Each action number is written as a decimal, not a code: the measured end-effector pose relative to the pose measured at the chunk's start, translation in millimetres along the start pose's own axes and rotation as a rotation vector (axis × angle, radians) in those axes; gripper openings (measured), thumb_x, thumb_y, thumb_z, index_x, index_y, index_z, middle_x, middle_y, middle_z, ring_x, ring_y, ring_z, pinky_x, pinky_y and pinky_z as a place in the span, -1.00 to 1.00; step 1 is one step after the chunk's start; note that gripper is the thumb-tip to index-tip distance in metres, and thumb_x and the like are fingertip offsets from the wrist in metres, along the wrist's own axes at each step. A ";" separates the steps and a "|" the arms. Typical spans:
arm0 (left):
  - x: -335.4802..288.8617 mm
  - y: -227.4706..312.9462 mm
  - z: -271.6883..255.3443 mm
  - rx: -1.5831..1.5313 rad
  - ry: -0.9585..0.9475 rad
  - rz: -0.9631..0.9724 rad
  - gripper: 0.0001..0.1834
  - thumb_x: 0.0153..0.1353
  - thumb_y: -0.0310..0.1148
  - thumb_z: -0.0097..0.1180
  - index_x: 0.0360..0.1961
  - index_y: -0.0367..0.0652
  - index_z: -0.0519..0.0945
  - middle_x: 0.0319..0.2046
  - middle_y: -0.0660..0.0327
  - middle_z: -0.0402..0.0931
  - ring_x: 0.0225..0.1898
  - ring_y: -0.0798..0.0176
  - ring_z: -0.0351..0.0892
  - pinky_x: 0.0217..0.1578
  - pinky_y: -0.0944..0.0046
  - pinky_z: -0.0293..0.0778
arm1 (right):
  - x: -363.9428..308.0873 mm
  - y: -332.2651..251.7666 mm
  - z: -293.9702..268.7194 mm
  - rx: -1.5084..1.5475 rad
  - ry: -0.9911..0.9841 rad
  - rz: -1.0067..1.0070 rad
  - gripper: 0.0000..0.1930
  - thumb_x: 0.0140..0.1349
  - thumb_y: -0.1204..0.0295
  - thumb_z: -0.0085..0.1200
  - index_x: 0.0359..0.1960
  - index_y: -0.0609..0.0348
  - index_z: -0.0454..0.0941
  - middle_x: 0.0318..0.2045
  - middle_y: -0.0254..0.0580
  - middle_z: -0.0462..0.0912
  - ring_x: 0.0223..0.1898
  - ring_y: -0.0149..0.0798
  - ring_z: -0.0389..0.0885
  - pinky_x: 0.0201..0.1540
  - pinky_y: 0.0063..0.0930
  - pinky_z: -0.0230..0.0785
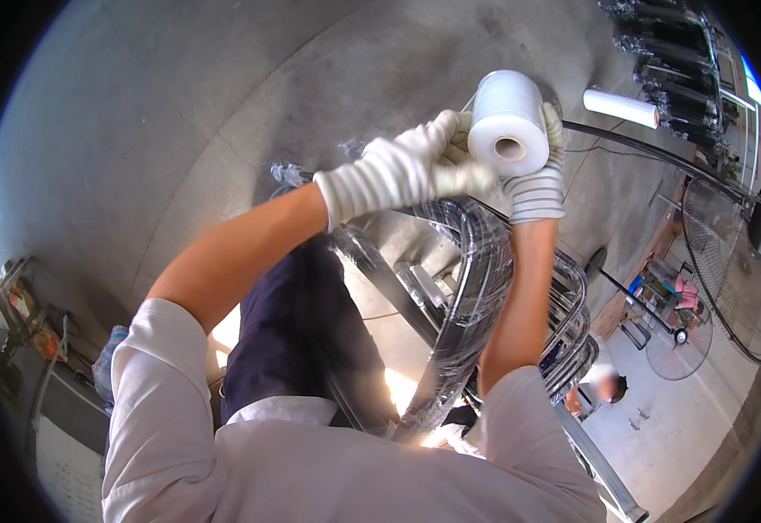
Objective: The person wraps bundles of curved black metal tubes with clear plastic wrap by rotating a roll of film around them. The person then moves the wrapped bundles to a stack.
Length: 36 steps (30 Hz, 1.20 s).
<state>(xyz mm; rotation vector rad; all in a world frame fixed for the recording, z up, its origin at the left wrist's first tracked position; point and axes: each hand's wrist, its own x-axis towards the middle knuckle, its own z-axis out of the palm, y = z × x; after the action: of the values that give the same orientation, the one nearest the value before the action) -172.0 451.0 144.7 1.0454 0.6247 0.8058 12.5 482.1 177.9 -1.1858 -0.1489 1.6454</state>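
A white roll of plastic stretch film [504, 105], with a brown cardboard core, is held up at arm's length. My right hand [542, 183], in a white striped knit glove, grips its right side, with the fingers partly hidden behind it. On the left of the roll is my left hand [411, 166], in a matching glove. Its thumb and fingers are apart and half curled, and the fingertips reach the roll's edge; the thumb is smeared by motion. Beneath my arms stands a bundle of black curved metal frames [476, 270], wrapped in clear film.
Another white roll [621, 108] lies on the concrete floor at the far right, near a row of wrapped black frames [672, 70]. Pedestal fans [679, 338] stand on the right, and a cable crosses there. A person [605, 383] is at the lower right. Equipment [27, 314] lines the left edge.
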 end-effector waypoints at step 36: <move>10.7 10.2 6.5 0.212 -0.624 -0.427 -0.61 0.07 -0.38 0.23 -0.06 -0.25 0.49 -0.14 0.22 0.51 -0.11 0.37 0.47 0.00 0.36 0.36 | -86.3 92.4 -84.0 1.035 0.068 -0.051 -0.58 0.01 0.20 0.26 -0.20 0.26 0.52 -0.25 -0.11 0.61 -0.20 -0.14 0.57 -0.10 -0.22 0.46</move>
<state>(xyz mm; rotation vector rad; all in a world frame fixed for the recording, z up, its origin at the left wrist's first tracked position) -163.7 459.3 155.8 1.2225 0.3738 0.0222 10.2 337.2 133.0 -0.4226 0.6439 1.3240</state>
